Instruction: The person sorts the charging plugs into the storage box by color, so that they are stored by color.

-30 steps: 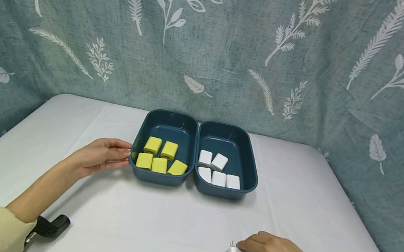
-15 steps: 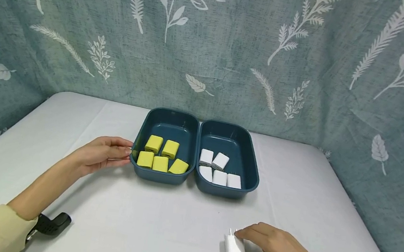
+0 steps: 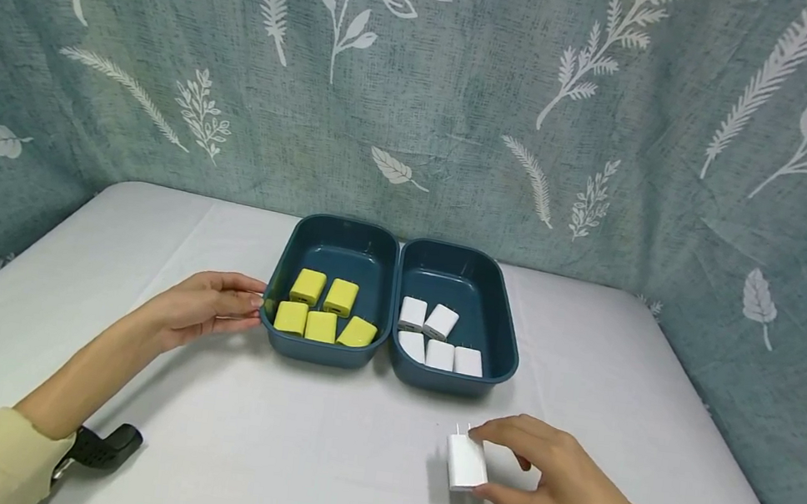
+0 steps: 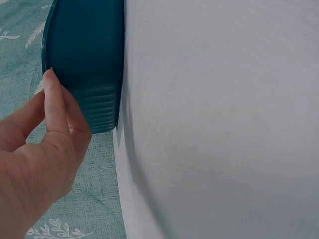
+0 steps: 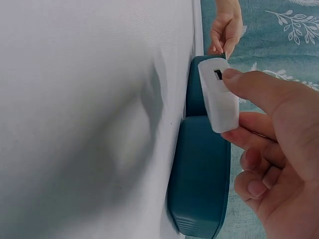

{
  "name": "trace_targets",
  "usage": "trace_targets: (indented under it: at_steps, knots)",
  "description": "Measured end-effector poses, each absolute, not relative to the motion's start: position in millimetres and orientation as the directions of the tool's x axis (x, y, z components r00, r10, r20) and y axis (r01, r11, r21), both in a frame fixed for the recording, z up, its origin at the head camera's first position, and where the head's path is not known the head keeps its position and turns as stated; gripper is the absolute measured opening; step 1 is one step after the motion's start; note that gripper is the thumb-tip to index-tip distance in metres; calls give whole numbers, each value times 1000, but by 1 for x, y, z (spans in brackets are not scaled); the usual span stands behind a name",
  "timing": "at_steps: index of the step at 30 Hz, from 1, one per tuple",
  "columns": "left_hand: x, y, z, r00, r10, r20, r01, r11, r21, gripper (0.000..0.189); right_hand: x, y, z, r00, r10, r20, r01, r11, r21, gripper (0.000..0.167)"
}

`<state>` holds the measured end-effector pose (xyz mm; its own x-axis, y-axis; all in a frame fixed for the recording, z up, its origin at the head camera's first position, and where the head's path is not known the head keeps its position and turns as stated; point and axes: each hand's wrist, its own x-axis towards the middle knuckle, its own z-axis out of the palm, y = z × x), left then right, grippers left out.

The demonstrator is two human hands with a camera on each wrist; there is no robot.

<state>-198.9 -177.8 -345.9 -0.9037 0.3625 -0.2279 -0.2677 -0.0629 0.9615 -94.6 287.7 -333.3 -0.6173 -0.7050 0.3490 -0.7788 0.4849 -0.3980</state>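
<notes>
My right hand (image 3: 557,481) pinches a white plug-in USB charger (image 3: 466,461) between thumb and fingers, its two metal prongs pointing away. The right wrist view shows the USB port in the end of the charger (image 5: 219,102) beside the thumb tip. My left hand (image 3: 211,308) has its fingers extended, and the fingertips touch the outer left side of a dark blue bin (image 3: 319,353). In the left wrist view, the thumb (image 4: 56,107) lies right at the rim of that bin (image 4: 89,45). Several yellow chargers (image 3: 321,327) lie in it.
A second dark blue bin (image 3: 448,382) stands right beside the first, with several white chargers (image 3: 439,356) inside. A white cloth (image 3: 310,459) covers the table. Green leaf-patterned fabric (image 3: 452,165) hangs behind. A black device (image 3: 107,449) is on the left wrist.
The right hand has lifted the white charger off the table and carried it forward, toward the bins. The left hand stays at the left bin.
</notes>
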Motion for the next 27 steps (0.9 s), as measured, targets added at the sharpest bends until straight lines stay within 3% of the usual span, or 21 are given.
trace_targets:
  at_steps: [12,27]
  knots:
    - [-200,-179,-348,-904,365,-223,-258,-48,965,47,-113,286,-323,-656,-614,439,-754,502,-424,54]
    - [-200,-180,-349,-907,358,-220,-255,-54,965,46,-154,290,-324,-724,-489,486,-686,583,-435,47]
